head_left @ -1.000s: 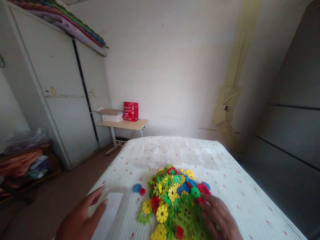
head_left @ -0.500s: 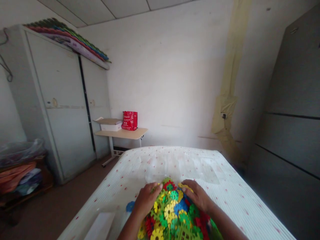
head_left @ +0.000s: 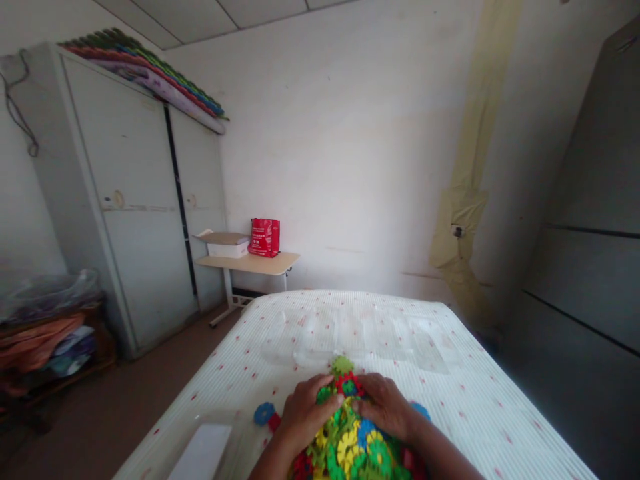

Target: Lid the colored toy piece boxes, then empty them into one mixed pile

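Observation:
A heap of colourful plastic snowflake-shaped building discs (head_left: pixel 350 448) in yellow, green, red and blue lies at the near edge of the bed-like surface. My left hand (head_left: pixel 307 410) is curved round the heap's left side, with a green disc (head_left: pixel 324 395) between thumb and fingers. From the right, my right hand (head_left: pixel 384 403) cups the pieces, its thumb and fingertips close to the left hand's. Just beyond the fingertips a light green disc (head_left: pixel 343 365) sticks out. A blue disc (head_left: pixel 263 413) lies left of my left hand, and another blue disc (head_left: pixel 421 409) shows behind my right wrist.
Clear plastic trays (head_left: pixel 360 340) lie across the white spotted cover (head_left: pixel 480 407). At the near left is a white box-like object (head_left: pixel 203 452) in clear plastic. Farther off stand a small table (head_left: pixel 270 264) with a red bag (head_left: pixel 265 237), and a grey cabinet (head_left: pixel 140 247).
Both hands have closed inward over the heap and are nearer each other. Yellow pieces at the right fingertips no longer show. The view has shifted slightly.

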Demonstrator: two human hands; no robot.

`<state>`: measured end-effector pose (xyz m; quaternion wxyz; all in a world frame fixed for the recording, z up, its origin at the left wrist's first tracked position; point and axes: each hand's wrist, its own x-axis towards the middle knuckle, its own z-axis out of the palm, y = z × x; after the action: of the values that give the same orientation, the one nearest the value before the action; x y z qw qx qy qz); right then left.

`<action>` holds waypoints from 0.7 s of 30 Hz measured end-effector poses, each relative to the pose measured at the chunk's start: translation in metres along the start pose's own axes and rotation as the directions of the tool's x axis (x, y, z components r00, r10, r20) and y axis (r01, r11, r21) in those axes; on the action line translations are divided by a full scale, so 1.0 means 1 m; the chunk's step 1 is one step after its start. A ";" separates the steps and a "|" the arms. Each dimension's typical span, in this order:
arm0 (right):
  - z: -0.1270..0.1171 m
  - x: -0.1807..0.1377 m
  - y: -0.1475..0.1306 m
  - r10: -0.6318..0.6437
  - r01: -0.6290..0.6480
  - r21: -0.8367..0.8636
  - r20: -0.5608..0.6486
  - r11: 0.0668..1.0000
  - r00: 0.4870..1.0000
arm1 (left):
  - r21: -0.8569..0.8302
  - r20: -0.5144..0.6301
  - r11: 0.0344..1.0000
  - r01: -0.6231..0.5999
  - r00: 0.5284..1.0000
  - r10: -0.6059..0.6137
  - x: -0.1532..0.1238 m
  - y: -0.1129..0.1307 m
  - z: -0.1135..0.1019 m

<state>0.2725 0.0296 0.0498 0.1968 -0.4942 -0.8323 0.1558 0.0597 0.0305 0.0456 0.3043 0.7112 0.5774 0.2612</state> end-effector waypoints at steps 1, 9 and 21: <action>-0.004 -0.005 -0.002 -0.011 0.010 0.040 0.021 0.999 1.000 | 0.005 0.010 1.000 -0.008 1.000 0.008 -0.004 0.001 0.001; -0.032 -0.029 0.000 0.085 -0.142 0.332 0.181 0.932 0.980 | -0.012 0.090 0.989 -0.146 0.985 0.147 -0.034 0.005 0.018; -0.012 0.003 0.009 0.042 -0.051 0.169 0.052 0.984 0.998 | 0.403 -0.270 0.914 0.045 0.960 0.072 -0.032 -0.012 -0.017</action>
<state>0.2835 0.0375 0.0565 0.2143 -0.4910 -0.8087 0.2428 0.0335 0.0032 0.0474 0.0640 0.7186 0.6512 0.2357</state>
